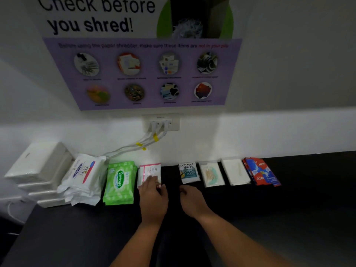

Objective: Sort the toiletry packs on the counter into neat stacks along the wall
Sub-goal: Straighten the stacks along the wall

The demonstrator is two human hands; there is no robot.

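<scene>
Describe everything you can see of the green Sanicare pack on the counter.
The green Sanicare pack is a soft, glossy plastic wipes pouch with a pale printed pattern and a white oval label bearing the green brand name. It lies flat, label up, seemingly atop matching packs, on the black counter near the wall. White Dove packs sit at its left, pink-edged sachets at its right. No hand touches it.
</scene>
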